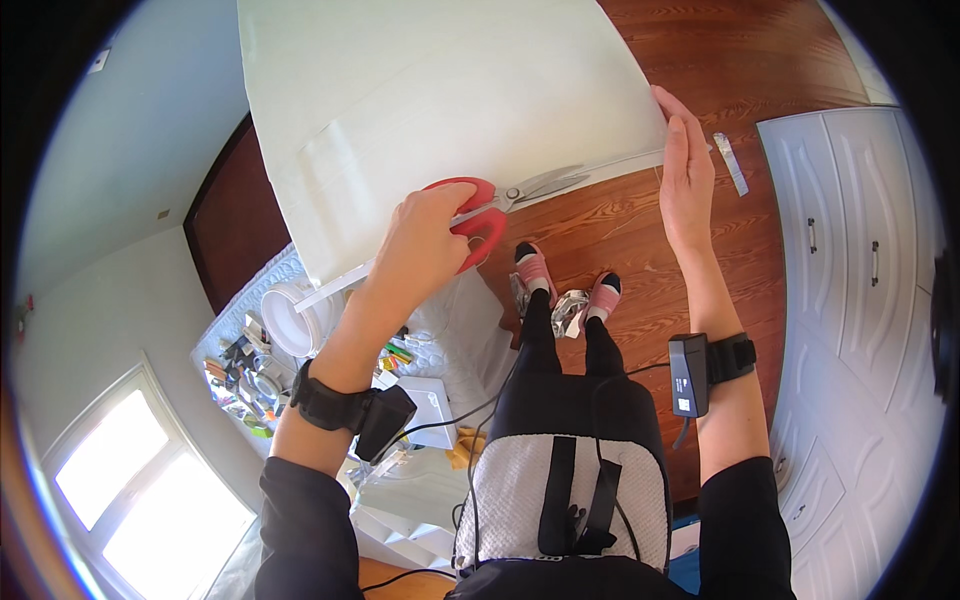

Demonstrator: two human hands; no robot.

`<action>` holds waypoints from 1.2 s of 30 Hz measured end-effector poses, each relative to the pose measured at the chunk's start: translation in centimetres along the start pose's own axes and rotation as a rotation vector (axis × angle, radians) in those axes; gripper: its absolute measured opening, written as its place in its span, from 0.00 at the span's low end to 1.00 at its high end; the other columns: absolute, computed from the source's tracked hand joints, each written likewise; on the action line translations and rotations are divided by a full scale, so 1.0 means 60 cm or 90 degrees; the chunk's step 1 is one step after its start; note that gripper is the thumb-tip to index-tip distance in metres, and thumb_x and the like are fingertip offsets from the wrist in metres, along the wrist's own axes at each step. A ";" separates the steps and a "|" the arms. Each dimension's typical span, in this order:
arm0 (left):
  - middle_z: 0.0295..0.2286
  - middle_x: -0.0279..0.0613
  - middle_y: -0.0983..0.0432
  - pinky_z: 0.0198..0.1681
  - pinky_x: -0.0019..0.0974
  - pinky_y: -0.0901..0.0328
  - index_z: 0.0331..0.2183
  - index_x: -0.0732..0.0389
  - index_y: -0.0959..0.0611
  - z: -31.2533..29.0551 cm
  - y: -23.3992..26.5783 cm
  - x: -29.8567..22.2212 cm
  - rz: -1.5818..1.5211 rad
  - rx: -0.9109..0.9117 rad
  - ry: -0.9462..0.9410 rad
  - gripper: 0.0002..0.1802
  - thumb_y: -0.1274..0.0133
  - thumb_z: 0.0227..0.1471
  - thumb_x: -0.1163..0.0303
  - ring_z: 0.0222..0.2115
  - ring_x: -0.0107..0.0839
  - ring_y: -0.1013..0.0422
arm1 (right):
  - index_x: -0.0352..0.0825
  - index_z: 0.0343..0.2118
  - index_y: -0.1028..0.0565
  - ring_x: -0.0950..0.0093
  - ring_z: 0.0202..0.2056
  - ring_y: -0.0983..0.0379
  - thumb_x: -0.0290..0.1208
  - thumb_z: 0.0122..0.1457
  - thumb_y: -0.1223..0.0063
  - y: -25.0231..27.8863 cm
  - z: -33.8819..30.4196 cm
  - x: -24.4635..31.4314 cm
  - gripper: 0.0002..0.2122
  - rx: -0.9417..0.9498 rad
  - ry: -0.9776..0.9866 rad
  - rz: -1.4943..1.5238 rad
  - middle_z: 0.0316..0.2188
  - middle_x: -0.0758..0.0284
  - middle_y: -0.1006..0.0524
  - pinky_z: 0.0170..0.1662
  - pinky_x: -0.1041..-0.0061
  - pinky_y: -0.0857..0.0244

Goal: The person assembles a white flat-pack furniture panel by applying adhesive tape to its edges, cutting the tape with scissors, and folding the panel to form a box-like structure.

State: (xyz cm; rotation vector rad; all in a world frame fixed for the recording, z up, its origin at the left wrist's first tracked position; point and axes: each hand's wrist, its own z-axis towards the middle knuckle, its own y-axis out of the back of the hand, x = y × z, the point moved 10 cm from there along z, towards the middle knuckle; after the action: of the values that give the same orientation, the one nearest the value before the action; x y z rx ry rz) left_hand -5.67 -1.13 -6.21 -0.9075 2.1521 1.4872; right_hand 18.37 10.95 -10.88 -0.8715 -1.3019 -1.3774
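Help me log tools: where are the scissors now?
In the head view, the scissors are above centre, in the left hand, at the lower edge of the white sheet.

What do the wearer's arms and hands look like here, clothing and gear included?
The left hand and right hand are gloveless. Black sleeves leave the forearms mostly uncovered. Each carries a black strap with a boxy dark device and black cable; the right device has pale markings.

This is looking like a home: white panelled cabinets (820, 230) are lining the right side, a bright window (110, 470) is glowing at the near left, and pink slippers (535, 268) are resting on a reddish-brown wooden floor (740, 50).
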 end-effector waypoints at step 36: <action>0.37 0.57 0.21 0.40 0.43 0.30 0.40 0.65 0.18 -0.017 0.003 0.015 0.068 -0.010 0.017 0.22 0.52 0.39 0.86 0.38 0.57 0.25 | 0.32 0.57 0.29 0.72 0.59 0.35 0.38 0.74 0.68 0.017 -0.004 -0.008 0.20 0.034 -0.031 -0.033 0.56 0.64 0.27 0.63 0.75 0.46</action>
State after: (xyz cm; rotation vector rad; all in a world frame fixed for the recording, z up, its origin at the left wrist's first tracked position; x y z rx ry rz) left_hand -6.38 -2.31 -6.27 -0.8347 2.2424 1.5526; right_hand 19.47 10.92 -11.14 -0.8448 -1.4002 -1.3636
